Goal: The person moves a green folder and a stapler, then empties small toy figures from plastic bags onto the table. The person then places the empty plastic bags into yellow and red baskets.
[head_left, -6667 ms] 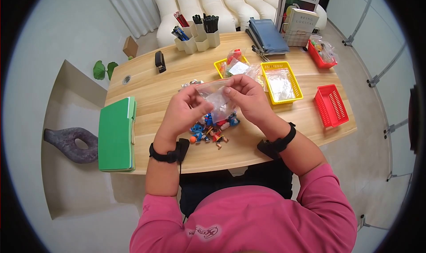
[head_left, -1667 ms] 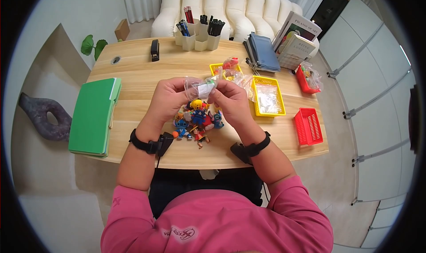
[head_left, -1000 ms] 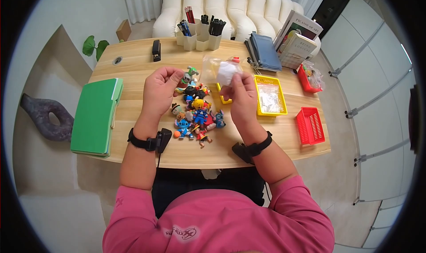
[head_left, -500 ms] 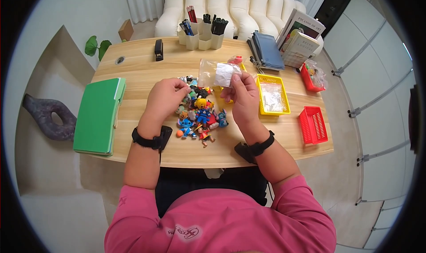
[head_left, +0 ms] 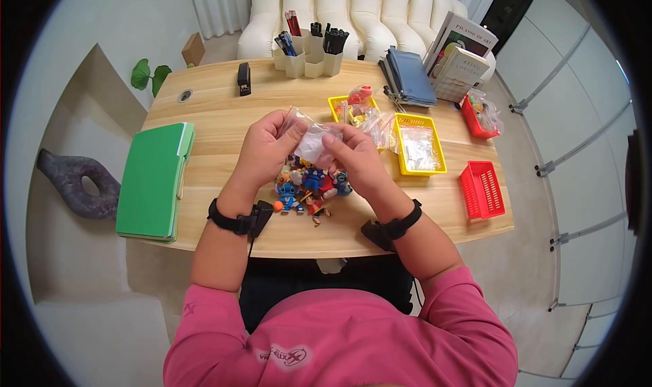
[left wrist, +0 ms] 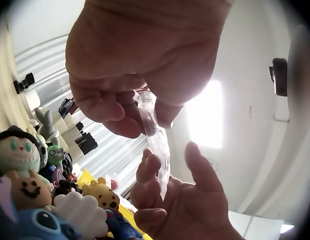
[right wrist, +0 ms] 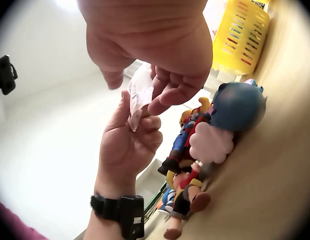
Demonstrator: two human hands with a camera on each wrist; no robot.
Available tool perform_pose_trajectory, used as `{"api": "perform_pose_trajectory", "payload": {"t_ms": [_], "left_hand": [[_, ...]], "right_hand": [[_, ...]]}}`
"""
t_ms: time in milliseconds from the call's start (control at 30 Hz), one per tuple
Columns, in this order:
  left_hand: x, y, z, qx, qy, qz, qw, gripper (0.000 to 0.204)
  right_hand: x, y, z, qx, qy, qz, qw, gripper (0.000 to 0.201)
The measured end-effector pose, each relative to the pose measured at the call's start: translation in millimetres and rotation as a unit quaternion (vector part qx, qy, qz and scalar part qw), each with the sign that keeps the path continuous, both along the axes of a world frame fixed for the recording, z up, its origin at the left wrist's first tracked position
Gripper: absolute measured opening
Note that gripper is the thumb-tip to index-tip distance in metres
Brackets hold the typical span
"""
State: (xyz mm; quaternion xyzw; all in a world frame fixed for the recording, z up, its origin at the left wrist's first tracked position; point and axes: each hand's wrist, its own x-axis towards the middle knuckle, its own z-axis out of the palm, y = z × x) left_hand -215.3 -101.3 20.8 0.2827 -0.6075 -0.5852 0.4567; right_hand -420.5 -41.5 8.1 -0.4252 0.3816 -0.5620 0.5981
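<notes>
A clear plastic bag with white content [head_left: 311, 146] is stretched between both hands above the figures. The left hand [head_left: 266, 146] pinches its left side between thumb and fingers; the right hand [head_left: 360, 157] pinches its right side. In the left wrist view the bag [left wrist: 156, 131] hangs edge-on between the hands, and in the right wrist view the white piece [right wrist: 141, 91] shows through it. Below lies a pile of small toy figures, among them a blue one [head_left: 288, 200] and one in a straw hat [head_left: 314, 207]. The hands and bag hide the pile's far part.
Behind the hands stands a yellow basket [head_left: 333, 104] with bagged items; right of it another yellow basket [head_left: 443, 157] holds clear bags. Two red baskets, one near [head_left: 483, 191] and one far [head_left: 478, 130], stand at the right. Green folders [head_left: 151, 183] lie at the left, a stapler [head_left: 244, 79] farther back.
The left hand has come up from the figures to the bag and now pinches it. The right hand has lowered the bag slightly and brought it left, over the pile.
</notes>
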Motion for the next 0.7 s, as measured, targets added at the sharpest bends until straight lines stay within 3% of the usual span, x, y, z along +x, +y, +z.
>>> {"api": "perform_pose_trajectory", "payload": {"t_ms": [100,167,333,433,600,700], "left_hand": [[2.6,-1.6,-2.8,0.005,-0.011,0.031,0.999,0.027],[0.9,-0.9,-3.9,-0.032,-0.005,0.102,0.994,0.028],[1.0,2.6,-0.5,-0.084,-0.043,0.096,0.991,0.026],[3.9,2.8,-2.1,-0.103,-0.071,0.082,0.989,0.024],[2.4,3.3,2.8,-0.074,-0.035,0.094,0.992,0.022],[4.7,3.0,6.4,-0.082,-0.039,0.167,0.982,0.027]], "right_hand": [[-4.7,-1.1,-4.6,-0.018,0.060,-0.014,0.998,0.023],[-3.0,0.4,-3.5,-0.028,0.061,-0.019,0.998,0.021],[2.1,4.6,0.4,-0.035,0.091,0.003,0.995,0.020],[2.8,3.0,4.5,-0.009,0.044,0.005,0.999,0.021],[-13.3,16.2,29.3,-0.059,0.162,-0.040,0.984,0.019],[-47.9,30.2,45.2,-0.147,0.263,-0.185,0.935,0.017]]}}
